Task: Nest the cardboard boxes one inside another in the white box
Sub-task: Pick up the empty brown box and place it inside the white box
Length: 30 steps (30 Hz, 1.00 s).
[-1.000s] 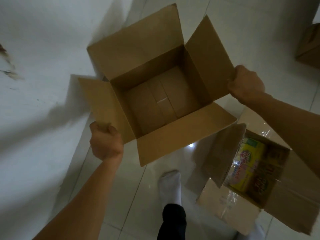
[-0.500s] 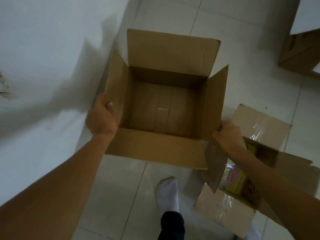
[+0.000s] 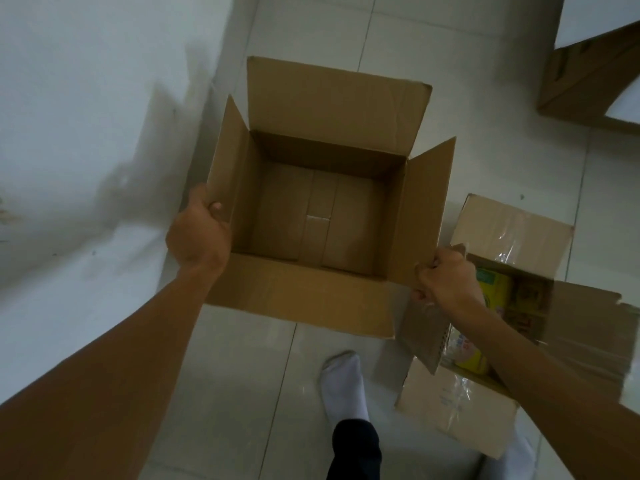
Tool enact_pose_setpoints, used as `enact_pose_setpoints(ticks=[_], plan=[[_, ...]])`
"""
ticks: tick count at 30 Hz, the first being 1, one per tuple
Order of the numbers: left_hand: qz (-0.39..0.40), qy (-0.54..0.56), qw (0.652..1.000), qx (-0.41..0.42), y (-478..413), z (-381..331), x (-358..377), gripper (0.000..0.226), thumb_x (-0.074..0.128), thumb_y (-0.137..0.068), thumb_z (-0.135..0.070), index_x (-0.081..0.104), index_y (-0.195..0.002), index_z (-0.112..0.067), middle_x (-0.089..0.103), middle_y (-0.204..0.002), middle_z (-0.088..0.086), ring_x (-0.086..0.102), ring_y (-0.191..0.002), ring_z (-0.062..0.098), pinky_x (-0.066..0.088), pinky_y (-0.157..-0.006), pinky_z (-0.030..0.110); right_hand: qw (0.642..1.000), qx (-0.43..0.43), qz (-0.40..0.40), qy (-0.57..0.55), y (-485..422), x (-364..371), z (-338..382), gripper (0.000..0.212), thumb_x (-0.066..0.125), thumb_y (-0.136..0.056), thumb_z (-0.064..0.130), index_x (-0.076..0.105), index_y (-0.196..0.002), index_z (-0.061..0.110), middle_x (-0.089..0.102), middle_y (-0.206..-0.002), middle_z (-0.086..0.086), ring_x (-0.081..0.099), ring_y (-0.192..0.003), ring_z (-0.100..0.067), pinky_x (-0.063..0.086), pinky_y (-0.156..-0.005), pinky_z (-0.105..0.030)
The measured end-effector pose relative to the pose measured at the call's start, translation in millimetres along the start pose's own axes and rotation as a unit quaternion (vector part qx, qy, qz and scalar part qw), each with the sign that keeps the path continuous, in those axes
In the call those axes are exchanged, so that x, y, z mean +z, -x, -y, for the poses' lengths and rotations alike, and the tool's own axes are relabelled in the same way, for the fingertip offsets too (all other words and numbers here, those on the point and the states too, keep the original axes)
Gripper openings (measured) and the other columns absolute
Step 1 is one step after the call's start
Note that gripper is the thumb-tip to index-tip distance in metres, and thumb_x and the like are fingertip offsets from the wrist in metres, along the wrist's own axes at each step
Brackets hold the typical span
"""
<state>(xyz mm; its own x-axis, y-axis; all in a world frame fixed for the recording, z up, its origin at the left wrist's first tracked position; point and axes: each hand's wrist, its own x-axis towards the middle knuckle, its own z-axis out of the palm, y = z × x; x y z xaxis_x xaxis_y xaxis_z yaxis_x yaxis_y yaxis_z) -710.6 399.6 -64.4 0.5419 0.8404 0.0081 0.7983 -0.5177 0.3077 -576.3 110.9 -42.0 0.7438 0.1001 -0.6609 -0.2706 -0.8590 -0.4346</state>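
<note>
Both hands grip the open cardboard box [image 3: 322,216] — flaps up.

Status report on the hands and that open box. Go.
Left hand and right hand each grip a side flap. Open cardboard box empty, flaps up. Packed box close on right.

Open box [image 3: 322,216] showing plain brown cardboard. Floor [image 3: 242,375] showing pale grey-white glossy tiles. Sock [image 3: 343,386] showing white, trouser leg [image 3: 353,452] black. Second box [image 3: 512,233] showing brown, holding yellow-green printed packs [image 3: 495,289].
</note>
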Motion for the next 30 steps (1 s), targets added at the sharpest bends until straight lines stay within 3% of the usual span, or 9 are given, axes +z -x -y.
enact_pose_setpoints(ticks=[3,6,10,13,18,21,27,30], plan=[[0.002,-0.008,1.0,0.001,3,-3,-1,0.039,0.052,-0.09,-0.013,0.044,-0.128,-0.006,0.059,-0.113,0.023,0.054,-0.103,0.041,0.042,-0.075,0.044,1.0,0.017,0.016,-0.009,0,-2,0,0.016,0.053,-0.091,0.017,0.057,-0.078,0.01,0.066,-0.068,-0.011,0.07,-0.061,-0.028,0.06,-0.064,-0.047],[-0.016,-0.043,0.999,0.004,9,-7,-3,0.062,0.059,-0.079,-0.015,0.034,-0.135,-0.006,0.041,-0.137,0.022,0.038,-0.123,0.039,0.035,-0.092,0.051,0.999,0.023,0.022,0.003,3,-7,-2,0.023,0.056,-0.091,0.032,0.059,-0.086,0.01,0.068,-0.071,-0.013,0.071,-0.064,-0.029,0.06,-0.061,-0.047],[-0.014,-0.041,0.999,0.021,24,-20,-7,0.072,0.06,-0.074,-0.017,0.03,-0.138,-0.007,0.033,-0.145,0.022,0.029,-0.132,0.039,0.025,-0.103,0.051,0.994,-0.017,-0.039,0.099,9,-18,-10,0.05,0.045,-0.086,0.06,0.058,-0.104,0.015,0.069,-0.094,-0.01,0.067,-0.085,-0.031,0.056,-0.076,-0.043],[-0.02,-0.005,0.999,0.034,47,-38,-8,0.066,0.061,-0.077,-0.02,0.034,-0.136,-0.007,0.035,-0.143,0.022,0.031,-0.131,0.039,0.026,-0.102,0.051,0.984,-0.044,-0.091,0.15,12,-33,-20,0.059,0.034,-0.087,0.066,0.052,-0.109,0.015,0.067,-0.104,-0.013,0.062,-0.095,-0.035,0.048,-0.076,-0.039],[-0.027,0.042,0.998,0.041,103,-71,-6,0.052,0.061,-0.081,-0.023,0.043,-0.128,-0.009,0.048,-0.129,0.019,0.043,-0.119,0.035,0.032,-0.095,0.046,0.986,-0.05,-0.095,0.129,12,-67,-48,0.054,0.028,-0.09,0.064,0.051,-0.106,0.018,0.068,-0.105,-0.013,0.062,-0.094,-0.035,0.05,-0.082,-0.043],[-0.032,0.06,0.997,0.032,149,-95,-4,0.044,0.064,-0.079,-0.019,0.05,-0.119,-0.006,0.054,-0.113,0.02,0.048,-0.107,0.036,0.034,-0.088,0.043,0.986,-0.063,-0.077,0.13,9,-89,-73,0.046,0.037,-0.091,0.058,0.052,-0.106,0.018,0.068,-0.105,-0.012,0.062,-0.093,-0.033,0.045,-0.075,-0.036],[-0.027,0.071,0.995,-0.065,271,-136,12,0.038,0.061,-0.073,-0.023,0.053,-0.102,0.0,0.056,-0.1,0.025,0.05,-0.096,0.043,0.035,-0.078,0.047,0.986,-0.079,-0.026,0.145,-15,-134,-127,0.029,0.053,-0.087,0.04,0.052,-0.107,0.019,0.066,-0.107,-0.012,0.061,-0.096,-0.032,0.041,-0.071,-0.031],[0.005,0.085,0.988,-0.131,338,-158,38,0.04,0.064,-0.073,-0.023,0.054,-0.101,0.003,0.057,-0.099,0.026,0.051,-0.095,0.042,0.037,-0.077,0.047,0.978,-0.117,0.004,0.172,-38,-153,-150,0.035,0.056,-0.086,0.036,0.05,-0.114,0.016,0.061,-0.112,-0.013,0.06,-0.097,-0.032,0.045,-0.074,-0.033]])
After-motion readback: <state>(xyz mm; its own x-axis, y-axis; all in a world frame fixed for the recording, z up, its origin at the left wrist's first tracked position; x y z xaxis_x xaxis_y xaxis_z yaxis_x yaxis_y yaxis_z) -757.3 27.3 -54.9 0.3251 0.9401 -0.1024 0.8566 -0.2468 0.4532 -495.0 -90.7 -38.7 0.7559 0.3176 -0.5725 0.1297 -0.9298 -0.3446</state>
